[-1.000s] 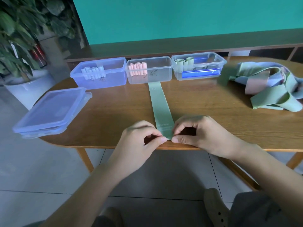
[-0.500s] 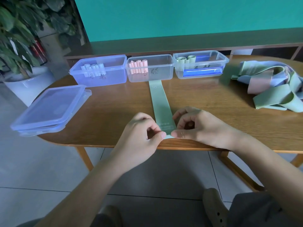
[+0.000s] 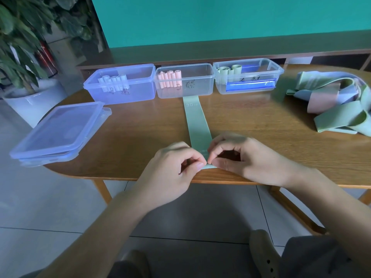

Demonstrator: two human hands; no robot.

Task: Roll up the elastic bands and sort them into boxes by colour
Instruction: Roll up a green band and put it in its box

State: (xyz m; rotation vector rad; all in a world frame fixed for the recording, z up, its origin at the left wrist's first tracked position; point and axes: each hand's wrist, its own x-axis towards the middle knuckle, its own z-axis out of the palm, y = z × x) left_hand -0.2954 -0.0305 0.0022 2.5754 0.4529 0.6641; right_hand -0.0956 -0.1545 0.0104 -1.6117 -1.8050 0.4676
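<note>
A green band (image 3: 195, 125) lies flat on the tabletop (image 3: 140, 137), running straight from the middle box (image 3: 184, 81) toward the near edge. At that near end the left hand (image 3: 172, 167) and the right hand (image 3: 239, 159) meet, each with a narrow grip: thumb and fingertips of both pinch the band's end, one on either side. The middle box holds pink rolls (image 3: 170, 77). Just left of it stands a bluish box (image 3: 120, 85) with pale rolls (image 3: 113, 81), and just right of it a clear box (image 3: 249, 77) with green rolls (image 3: 230, 70). Well to the right of the middle box, a loose heap of bands (image 3: 337, 101) in green, pink and pale blue lies on the tabletop. Left of it and nearer, stacked lids (image 3: 58, 133) overhang the tabletop's rim.
</note>
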